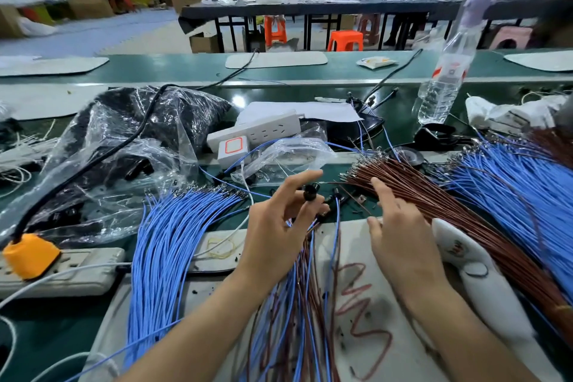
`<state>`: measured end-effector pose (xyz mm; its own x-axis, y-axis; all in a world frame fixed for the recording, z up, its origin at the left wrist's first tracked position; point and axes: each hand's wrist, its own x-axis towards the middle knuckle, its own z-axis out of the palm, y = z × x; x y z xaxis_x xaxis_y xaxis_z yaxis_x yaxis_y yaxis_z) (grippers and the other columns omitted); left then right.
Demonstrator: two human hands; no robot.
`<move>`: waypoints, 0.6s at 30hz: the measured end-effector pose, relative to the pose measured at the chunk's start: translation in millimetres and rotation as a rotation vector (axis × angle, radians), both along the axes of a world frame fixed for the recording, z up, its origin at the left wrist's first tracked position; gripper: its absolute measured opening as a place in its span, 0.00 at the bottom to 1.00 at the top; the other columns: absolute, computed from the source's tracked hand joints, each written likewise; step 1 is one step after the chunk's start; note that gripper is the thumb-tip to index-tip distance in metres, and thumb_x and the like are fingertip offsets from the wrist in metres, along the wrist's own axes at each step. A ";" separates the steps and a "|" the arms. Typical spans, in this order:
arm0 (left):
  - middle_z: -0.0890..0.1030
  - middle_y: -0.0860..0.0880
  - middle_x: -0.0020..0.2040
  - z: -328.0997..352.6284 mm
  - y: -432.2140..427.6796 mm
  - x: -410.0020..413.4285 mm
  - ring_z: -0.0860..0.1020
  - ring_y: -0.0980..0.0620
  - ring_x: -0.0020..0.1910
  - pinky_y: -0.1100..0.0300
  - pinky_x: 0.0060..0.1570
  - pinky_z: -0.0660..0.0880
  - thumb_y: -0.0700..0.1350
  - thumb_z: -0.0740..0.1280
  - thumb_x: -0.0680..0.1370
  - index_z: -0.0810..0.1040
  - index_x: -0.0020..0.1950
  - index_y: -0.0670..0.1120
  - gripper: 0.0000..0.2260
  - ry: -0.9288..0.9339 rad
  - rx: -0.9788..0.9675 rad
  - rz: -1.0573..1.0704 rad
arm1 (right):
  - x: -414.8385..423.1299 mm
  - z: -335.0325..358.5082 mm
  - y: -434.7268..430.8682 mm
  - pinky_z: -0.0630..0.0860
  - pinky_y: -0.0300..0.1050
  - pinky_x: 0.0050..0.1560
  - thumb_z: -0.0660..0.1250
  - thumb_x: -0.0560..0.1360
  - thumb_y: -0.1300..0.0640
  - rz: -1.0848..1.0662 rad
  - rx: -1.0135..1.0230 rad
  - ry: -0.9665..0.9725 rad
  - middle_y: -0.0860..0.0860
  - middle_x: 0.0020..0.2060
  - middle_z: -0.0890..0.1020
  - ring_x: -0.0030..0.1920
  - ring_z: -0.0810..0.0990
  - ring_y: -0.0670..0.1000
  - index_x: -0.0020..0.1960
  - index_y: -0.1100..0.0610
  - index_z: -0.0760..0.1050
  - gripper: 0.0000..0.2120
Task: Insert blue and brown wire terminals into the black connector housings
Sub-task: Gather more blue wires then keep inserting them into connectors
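I see light blue wires (167,242) against a dark green surface (400,121), and reddish-brown wires (434,195) too. The connector housing (311,191) is black. The plug (29,256) is orange, its power strip (77,276) grey-white. A red zigzag scribble (372,333) marks the pale mat (356,242). The distant stools (345,40) are bright orange.

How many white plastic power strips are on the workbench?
2: the left power strip, bearing an orange plug; the middle power strip, further back. Clutter may hide more.
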<state>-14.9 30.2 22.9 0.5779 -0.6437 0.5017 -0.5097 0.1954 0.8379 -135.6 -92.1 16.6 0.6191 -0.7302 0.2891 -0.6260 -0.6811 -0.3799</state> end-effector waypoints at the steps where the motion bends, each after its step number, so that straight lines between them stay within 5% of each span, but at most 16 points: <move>1: 0.85 0.55 0.44 0.2 0.3 -0.8 0.83 0.57 0.46 0.55 0.51 0.79 0.51 0.65 0.76 0.75 0.60 0.60 0.13 0.002 -0.002 0.009 | 1.1 -1.0 1.7 0.69 0.46 0.47 0.63 0.77 0.60 0.006 -0.028 0.007 0.54 0.47 0.77 0.48 0.74 0.55 0.77 0.51 0.55 0.31; 7: 0.84 0.53 0.48 1.6 0.3 -6.0 0.83 0.57 0.49 0.61 0.53 0.78 0.42 0.65 0.76 0.75 0.61 0.59 0.17 -0.030 -0.017 -0.007 | 4.6 -6.2 -5.8 0.70 0.45 0.50 0.63 0.77 0.63 0.018 -0.061 0.021 0.53 0.50 0.77 0.52 0.75 0.55 0.76 0.52 0.58 0.30; 12: 0.84 0.50 0.49 1.4 1.6 -7.0 0.83 0.56 0.50 0.56 0.55 0.78 0.42 0.64 0.77 0.77 0.59 0.52 0.12 0.033 -0.005 -0.018 | 4.7 -5.4 1.5 0.72 0.48 0.49 0.59 0.76 0.66 0.007 -0.117 0.026 0.55 0.52 0.75 0.51 0.75 0.56 0.72 0.56 0.61 0.25; 18: 0.84 0.52 0.44 5.5 4.9 -5.4 0.80 0.52 0.39 0.57 0.43 0.77 0.44 0.65 0.77 0.79 0.55 0.49 0.08 -0.154 0.083 0.017 | 2.8 5.3 12.4 0.68 0.49 0.31 0.59 0.75 0.73 0.060 -0.140 -0.434 0.57 0.48 0.73 0.37 0.74 0.57 0.57 0.60 0.68 0.14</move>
